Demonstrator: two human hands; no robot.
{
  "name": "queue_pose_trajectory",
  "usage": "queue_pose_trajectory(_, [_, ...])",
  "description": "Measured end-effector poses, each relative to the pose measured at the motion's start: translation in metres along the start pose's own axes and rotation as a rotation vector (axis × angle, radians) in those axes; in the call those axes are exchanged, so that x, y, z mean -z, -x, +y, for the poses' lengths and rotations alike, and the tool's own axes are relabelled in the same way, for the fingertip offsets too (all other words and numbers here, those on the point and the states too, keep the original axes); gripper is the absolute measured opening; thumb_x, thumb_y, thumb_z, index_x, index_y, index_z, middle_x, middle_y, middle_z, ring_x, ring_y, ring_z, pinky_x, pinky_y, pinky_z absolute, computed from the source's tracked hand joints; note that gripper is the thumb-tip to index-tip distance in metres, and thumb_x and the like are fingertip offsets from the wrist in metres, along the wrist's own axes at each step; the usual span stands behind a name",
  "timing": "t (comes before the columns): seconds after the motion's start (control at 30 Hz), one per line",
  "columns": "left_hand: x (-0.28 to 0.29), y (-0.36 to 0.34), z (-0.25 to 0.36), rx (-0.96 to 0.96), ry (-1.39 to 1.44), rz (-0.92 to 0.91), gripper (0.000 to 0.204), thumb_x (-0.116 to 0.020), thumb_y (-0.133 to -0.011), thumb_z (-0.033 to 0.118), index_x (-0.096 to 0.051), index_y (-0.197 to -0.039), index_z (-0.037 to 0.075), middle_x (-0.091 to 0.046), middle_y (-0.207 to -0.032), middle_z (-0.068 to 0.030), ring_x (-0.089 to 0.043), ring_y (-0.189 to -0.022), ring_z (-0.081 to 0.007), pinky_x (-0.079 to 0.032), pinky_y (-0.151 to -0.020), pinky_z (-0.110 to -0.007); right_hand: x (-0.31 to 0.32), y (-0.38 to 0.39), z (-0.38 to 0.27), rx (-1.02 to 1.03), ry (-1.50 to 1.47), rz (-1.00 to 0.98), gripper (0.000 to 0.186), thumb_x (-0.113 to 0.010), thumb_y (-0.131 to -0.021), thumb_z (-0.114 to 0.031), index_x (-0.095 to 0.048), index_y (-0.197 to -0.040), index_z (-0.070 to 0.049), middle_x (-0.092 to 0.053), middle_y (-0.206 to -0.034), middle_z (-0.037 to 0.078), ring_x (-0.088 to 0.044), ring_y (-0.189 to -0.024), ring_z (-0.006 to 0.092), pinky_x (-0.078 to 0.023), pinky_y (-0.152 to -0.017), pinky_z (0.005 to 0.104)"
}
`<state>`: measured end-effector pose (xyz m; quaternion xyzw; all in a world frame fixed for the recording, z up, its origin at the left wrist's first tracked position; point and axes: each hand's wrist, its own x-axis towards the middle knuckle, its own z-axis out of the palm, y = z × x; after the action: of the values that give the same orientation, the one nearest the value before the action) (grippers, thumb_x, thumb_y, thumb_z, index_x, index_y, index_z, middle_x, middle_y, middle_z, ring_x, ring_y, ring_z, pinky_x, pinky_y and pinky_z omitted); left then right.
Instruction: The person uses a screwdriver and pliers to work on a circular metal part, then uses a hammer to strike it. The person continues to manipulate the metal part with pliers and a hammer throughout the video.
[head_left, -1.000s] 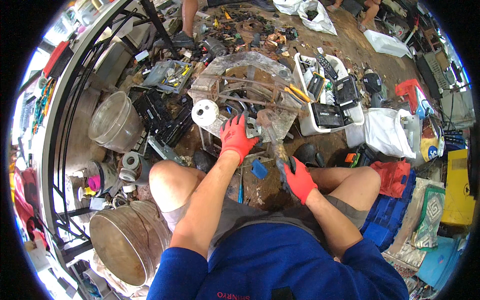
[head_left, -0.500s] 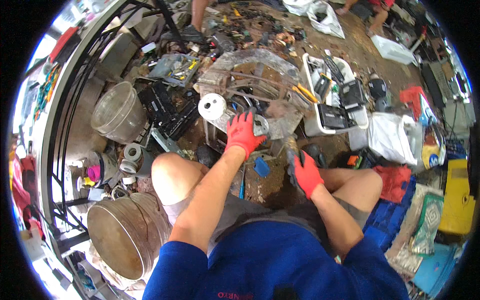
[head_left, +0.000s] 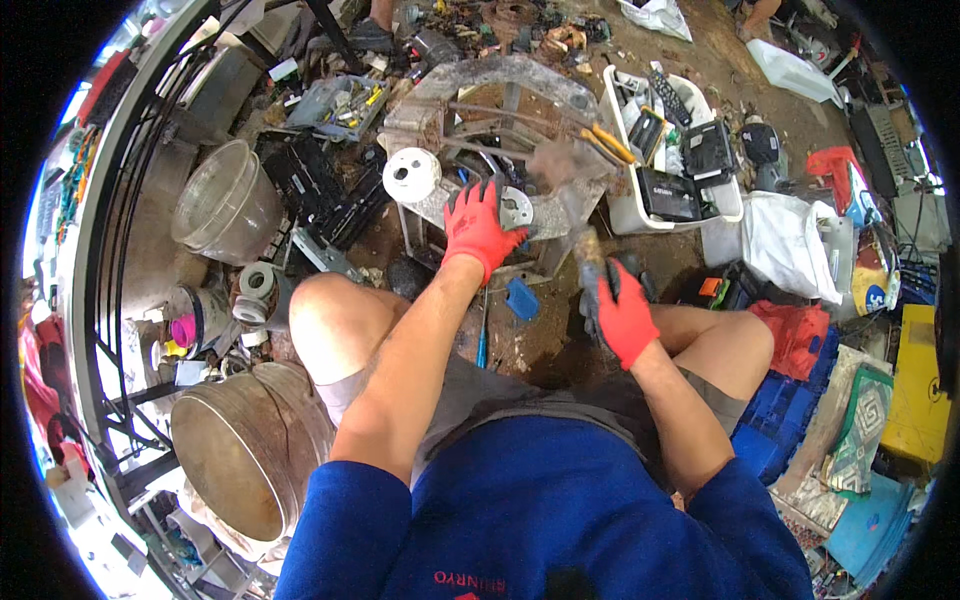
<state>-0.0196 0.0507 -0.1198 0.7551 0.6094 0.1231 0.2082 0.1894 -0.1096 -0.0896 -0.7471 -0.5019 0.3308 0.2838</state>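
Observation:
My left hand, in a red glove with dark fingertips, is closed over a pale metal part with round ends, its thumb along the near side. One end is a white disc with holes, left of the hand; a second round end shows at the right of the fingers. Under it stands a worn grey metal frame, roughly ring-shaped. My right hand, gloved alike, is wrapped round the handle of a hammer. Its brownish head is smeared by motion above the frame's right side.
Yellow-handled pliers lie at the frame's right, by a white bin of electronic parts. A clear bucket and a larger dirty bucket stand left. A blue plastic piece and a blue screwdriver lie between my legs.
The hammer's head is higher in the picture and farther from me, and my right hand has shifted slightly right. My left hand keeps its hold. The whole view has tilted a little.

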Motion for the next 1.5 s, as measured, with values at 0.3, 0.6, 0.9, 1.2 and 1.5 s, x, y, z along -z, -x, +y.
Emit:
queue_pose_trajectory(0.3, [-0.001,0.007,0.002,0.040,-0.018,-0.028,0.096,-0.085,-0.071,0.044,-0.041,-0.149,0.009,-0.044,-0.150,-0.0159,-0.037,-0.142,-0.0358,-0.026,-0.117,-0.055,-0.004,-0.015,-0.006,-0.010,0.209,-0.110,0.059,-0.064,-0.094,-0.030,-0.049,-0.139,0.004,-0.059,-0.129,0.032,-0.058,-0.119,0.0458,-0.047,-0.100,0.0462])
queue_pose_trajectory(0.6, [-0.001,0.005,-0.004,-0.043,0.021,0.071,0.093,-0.085,-0.069,0.044,-0.045,-0.145,0.011,-0.050,-0.144,-0.0147,-0.040,-0.139,-0.0349,-0.026,-0.116,-0.056,-0.002,0.027,-0.006,0.104,0.013,0.003,0.053,-0.062,-0.096,-0.025,-0.050,-0.137,0.006,-0.059,-0.127,0.034,-0.060,-0.115,0.0469,-0.049,-0.098,0.0445])
queue_pose_trajectory(0.9, [0.004,0.005,-0.004,-0.008,0.034,0.005,0.099,-0.085,-0.069,0.044,-0.039,-0.151,0.012,-0.045,-0.149,-0.0171,-0.038,-0.142,-0.0352,-0.025,-0.117,-0.055,0.001,0.015,-0.016,-0.217,-0.862,-0.145,0.036,-0.046,-0.106,-0.045,-0.060,-0.113,-0.013,-0.061,-0.075,0.003,-0.057,-0.056,0.0148,-0.046,-0.047,0.0305])
queue_pose_trajectory(1.2, [-0.002,0.008,-0.011,-0.020,0.020,0.035,0.094,-0.086,-0.069,0.041,-0.043,-0.148,0.012,-0.045,-0.148,-0.0175,-0.038,-0.140,-0.0365,-0.025,-0.118,-0.053,0.016,0.002,-0.034,-0.441,-0.851,-0.409,0.038,-0.049,-0.104,-0.046,-0.062,-0.104,-0.011,-0.061,-0.073,0.003,-0.056,-0.055,0.0146,-0.045,-0.046,0.0298])
queue_pose_trajectory(1.5, [-0.001,0.004,-0.005,0.006,-0.002,-0.010,0.099,-0.088,-0.066,0.043,-0.043,-0.148,0.012,-0.045,-0.149,-0.0161,-0.038,-0.141,-0.0356,-0.027,-0.117,-0.051,0.001,-0.011,-0.004,-0.159,0.041,-0.210,0.060,-0.058,-0.098,-0.040,-0.049,-0.141,0.001,-0.054,-0.136,0.032,-0.049,-0.131,0.0449,-0.041,-0.109,0.0457])
